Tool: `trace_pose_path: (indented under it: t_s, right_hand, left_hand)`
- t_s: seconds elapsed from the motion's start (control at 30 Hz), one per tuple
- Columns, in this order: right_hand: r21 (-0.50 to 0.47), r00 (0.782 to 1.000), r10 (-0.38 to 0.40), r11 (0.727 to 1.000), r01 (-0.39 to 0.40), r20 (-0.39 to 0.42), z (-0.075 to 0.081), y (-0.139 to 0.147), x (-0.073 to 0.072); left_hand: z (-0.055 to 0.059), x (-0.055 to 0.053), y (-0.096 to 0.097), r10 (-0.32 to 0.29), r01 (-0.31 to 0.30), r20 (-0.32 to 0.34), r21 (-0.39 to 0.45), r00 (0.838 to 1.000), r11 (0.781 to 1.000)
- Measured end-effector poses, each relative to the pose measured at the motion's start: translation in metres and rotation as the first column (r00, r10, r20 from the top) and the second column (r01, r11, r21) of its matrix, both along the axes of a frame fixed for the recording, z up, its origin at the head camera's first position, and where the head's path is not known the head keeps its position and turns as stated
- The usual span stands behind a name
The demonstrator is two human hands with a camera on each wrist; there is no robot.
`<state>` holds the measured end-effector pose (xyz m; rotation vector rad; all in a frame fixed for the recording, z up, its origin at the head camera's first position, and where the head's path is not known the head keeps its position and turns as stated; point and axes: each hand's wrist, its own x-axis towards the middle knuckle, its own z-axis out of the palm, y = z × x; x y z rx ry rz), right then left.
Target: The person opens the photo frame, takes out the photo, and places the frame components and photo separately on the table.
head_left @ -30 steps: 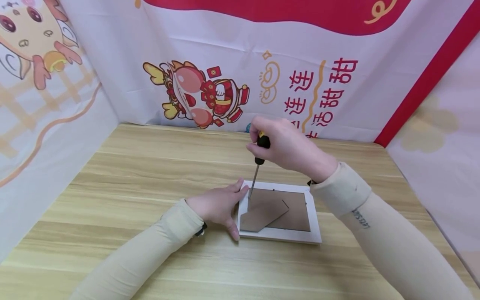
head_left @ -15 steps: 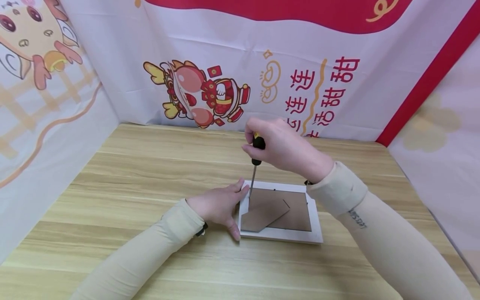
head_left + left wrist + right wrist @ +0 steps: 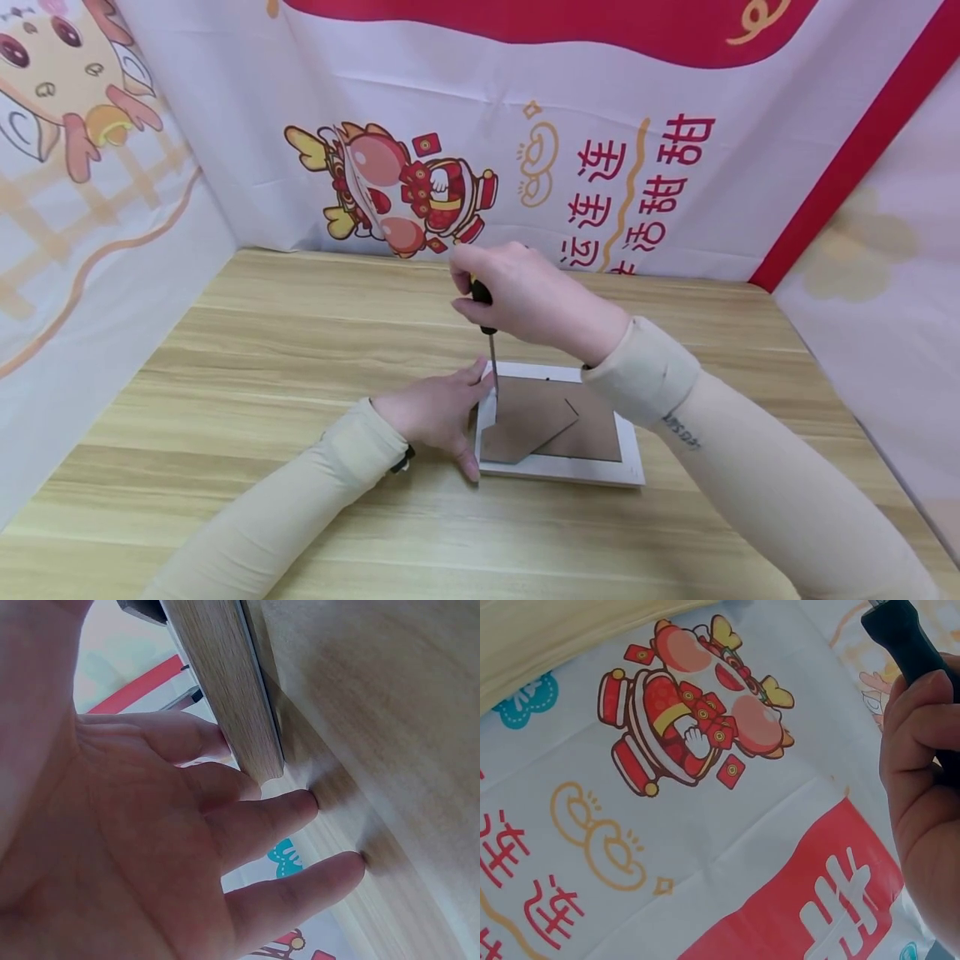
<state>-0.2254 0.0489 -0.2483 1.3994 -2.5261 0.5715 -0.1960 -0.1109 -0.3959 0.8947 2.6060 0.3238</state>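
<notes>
A white picture frame [image 3: 570, 474] lies face down, showing its brown backing board [image 3: 596, 425] and angled stand flap [image 3: 521, 429]. My left hand [image 3: 431, 411] spans its left edge, thumb at the near corner and forefinger at the far one. In the left wrist view the frame's side [image 3: 225, 682] runs down to extended fingers [image 3: 262, 829], two with tips on the table. My right hand [image 3: 525, 293] grips a black and yellow screwdriver [image 3: 482, 293] from above. The shaft points down, its tip at the board's far left corner. The right wrist view shows only the dark handle [image 3: 896, 630] in curled fingers.
The wood-grain table [image 3: 315, 333] extends around the frame on all sides. A white cloth backdrop [image 3: 247, 133] with red lettering and a cartoon dragon rises along its far edge, and printed cloth walls stand left and right.
My right hand has shifted left, bringing the screwdriver from a slant to nearly upright, its tip staying by the same corner. The left hand and the frame have kept their places.
</notes>
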Motion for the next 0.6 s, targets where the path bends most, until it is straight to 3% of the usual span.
trace_pose_path:
  t_s: [0.23,0.43,0.6]
  right_hand:
    - [-0.022,0.999,-0.037,0.999,0.038,0.034,0.0019,0.0091,-0.0017]
    - [0.003,1.0,-0.023,1.0,0.023,0.002,0.0018,0.0033,-0.0001]
    - [0.005,0.999,-0.033,0.999,0.033,0.034,0.0045,0.0076,0.0]
  left_hand:
    - [0.0014,-0.0003,0.0003,-0.006,0.006,-0.005,-0.002,1.0,1.0]
    - [0.0021,0.0004,0.0004,-0.006,0.006,0.002,-0.012,1.0,1.0]
    - [0.0007,-0.0003,0.001,-0.005,0.005,-0.003,-0.016,1.0,1.0]
